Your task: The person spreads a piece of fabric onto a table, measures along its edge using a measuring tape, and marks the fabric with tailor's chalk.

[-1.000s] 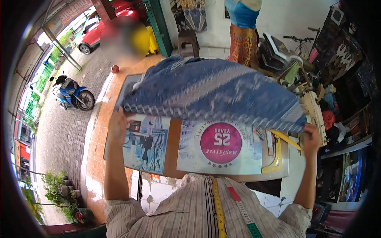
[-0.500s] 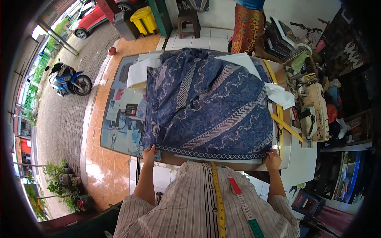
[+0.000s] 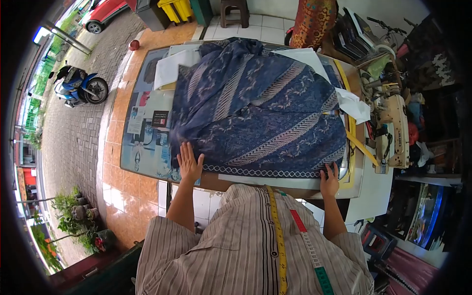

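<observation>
"Both hands have let go of their pinch on the near corners since half a second ago. What are they doing now?"

"Left hand [image 3: 190,164] lies flat with fingers spread, over the near left corner of the blue patterned cloth [image 3: 265,110]. Right hand [image 3: 330,181] rests at the near right corner, fingers parted and slightly bent, gripping nothing that I can see."

"And the surface?"

"That cloth covers the middle of a worktop [image 3: 129,160] whose left end shows printed pictures. White pieces [image 3: 167,70] poke out around its far side, and a yellow ruler [image 3: 362,148] lies to the right, near a sewing machine [image 3: 399,133]. Beyond are a dark stool [image 3: 235,14] and a patterned skirt [image 3: 313,22]; outside on the left, a blue motorbike [image 3: 82,88] stands on the paving."

"Anything hard to make out?"

"Whether those white pieces are paper or fabric, I can't tell. Left fingers and palm hide the start of the chain-patterned border. Skirt and red car [image 3: 101,14] are cut off at the top, and the clutter far right is dark."

"What else differs?"

"A second ago the cloth was up in the air, blurred; now it is down, with folds left on its far half."
</observation>
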A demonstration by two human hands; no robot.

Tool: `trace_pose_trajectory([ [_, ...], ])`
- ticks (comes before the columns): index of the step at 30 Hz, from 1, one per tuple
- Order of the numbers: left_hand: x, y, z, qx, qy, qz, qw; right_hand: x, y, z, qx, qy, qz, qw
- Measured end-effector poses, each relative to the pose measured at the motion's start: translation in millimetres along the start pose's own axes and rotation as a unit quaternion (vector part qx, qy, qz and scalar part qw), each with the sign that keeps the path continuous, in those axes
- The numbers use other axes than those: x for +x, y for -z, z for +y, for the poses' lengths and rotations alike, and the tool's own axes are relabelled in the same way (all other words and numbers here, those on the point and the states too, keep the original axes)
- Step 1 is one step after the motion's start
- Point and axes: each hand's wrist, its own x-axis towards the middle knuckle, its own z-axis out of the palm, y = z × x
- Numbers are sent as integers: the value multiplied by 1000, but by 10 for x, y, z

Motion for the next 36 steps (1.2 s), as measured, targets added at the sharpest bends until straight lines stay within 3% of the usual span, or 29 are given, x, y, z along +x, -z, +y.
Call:
trace_pose_trajectory([
  [2,-106,-88,55,12,65,28,997,-5,-6,-3,25,-48,-28,998],
  [6,-189,-81,88,-26,84,40,995,-39,19,-11,18,-46,-36,998],
  [8,-241,-87,42,-10,4,107,994,-54,92,-72,26,-60,-37,997],
  [9,-295,-80,29,-10,4,106,994,-43,117,-103,34,-71,-36,996],
  [11,-444,-69,-11,21,-92,81,992,-111,43,10,19,-66,-26,997],
  [14,-527,-34,-87,45,-40,1,998,-167,90,59,1,-66,-29,997],
  [19,-638,16,-105,70,-84,6,994,-96,123,37,4,-33,-29,999],
  [22,-690,-53,-168,57,-58,-23,996,-109,129,37,37,-51,-52,997],
  [24,-717,11,-186,44,-53,-8,998,-92,142,50,40,-20,-16,999],
  [25,-757,100,-162,14,-60,17,998,-48,114,64,55,42,52,996],
  [26,-823,188,-137,-14,-63,44,997,-27,90,71,62,55,45,996],
  [27,-918,219,-76,-33,-61,141,988,-1,102,47,127,-22,4,992],
  [28,-1050,201,-82,-27,-41,144,988,42,128,-35,189,-98,-42,976],
  [30,-1325,137,-69,-152,58,148,975,101,57,-220,208,-77,-45,974],
  [31,-1469,103,3,-132,39,223,965,139,-6,-281,223,-20,-60,973],
  [33,-1768,71,40,-106,42,185,976,159,-117,-501,266,56,-93,958],
  [36,-1918,130,3,-101,2,165,981,174,-219,-938,342,43,-215,914],
])
